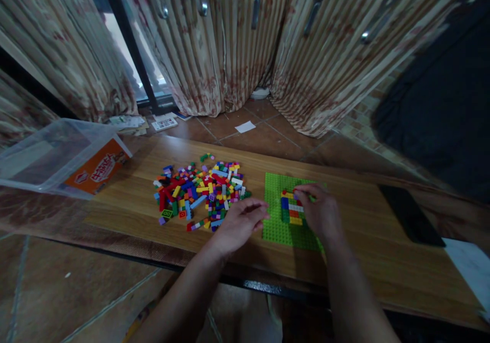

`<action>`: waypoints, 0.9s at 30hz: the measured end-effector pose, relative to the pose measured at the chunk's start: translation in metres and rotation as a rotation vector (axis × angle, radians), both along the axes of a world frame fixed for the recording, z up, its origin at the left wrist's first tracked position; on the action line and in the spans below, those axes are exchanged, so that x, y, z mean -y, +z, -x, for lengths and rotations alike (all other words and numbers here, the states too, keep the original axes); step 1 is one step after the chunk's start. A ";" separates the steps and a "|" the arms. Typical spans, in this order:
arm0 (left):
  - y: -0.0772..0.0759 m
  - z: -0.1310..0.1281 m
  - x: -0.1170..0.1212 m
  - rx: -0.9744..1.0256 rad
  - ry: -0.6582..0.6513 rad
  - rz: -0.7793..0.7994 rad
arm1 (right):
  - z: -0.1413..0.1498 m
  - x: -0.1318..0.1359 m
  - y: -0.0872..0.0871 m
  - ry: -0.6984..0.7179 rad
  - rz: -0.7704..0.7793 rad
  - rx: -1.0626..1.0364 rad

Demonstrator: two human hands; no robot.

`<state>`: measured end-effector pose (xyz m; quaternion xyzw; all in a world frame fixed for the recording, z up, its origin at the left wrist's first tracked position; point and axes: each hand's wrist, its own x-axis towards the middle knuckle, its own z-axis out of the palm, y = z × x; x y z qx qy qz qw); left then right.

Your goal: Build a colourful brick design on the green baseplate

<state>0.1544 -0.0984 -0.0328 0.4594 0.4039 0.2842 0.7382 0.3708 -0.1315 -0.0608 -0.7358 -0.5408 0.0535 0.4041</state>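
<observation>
On the wooden table lies a bright green studded baseplate [273, 233]. A low block of toy bricks [291, 207] in blue, white, orange, yellow and green is built up on it. My right hand [321, 210] is over the right side of this block, its fingertips closed at a small red brick [296, 190] along the far edge. The palm and fingers hide part of the block. My left hand [241, 224] hovers by the baseplate's left edge, fingers curled together; whatever they may hold cannot be made out. Left of it spreads a pile of loose bricks [199, 200] in many colours.
A clear plastic bin [57, 154] with an orange label stands at the table's left end. To the right are a dark flat phone-like slab [411, 215] and a white sheet [467, 266]. Striped curtains [222, 52] hang behind the table [363, 251].
</observation>
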 end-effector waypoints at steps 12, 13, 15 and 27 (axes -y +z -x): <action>0.005 0.004 -0.002 -0.006 -0.010 -0.011 | 0.003 -0.010 -0.015 0.047 0.048 0.055; 0.005 0.004 -0.002 -0.008 -0.010 -0.012 | 0.003 -0.010 -0.015 0.048 0.051 0.052; 0.005 0.004 -0.002 -0.013 -0.010 -0.015 | 0.003 -0.010 -0.014 0.058 0.053 0.045; 0.002 0.005 -0.003 -0.030 -0.024 -0.038 | 0.003 -0.011 -0.013 0.091 0.069 0.001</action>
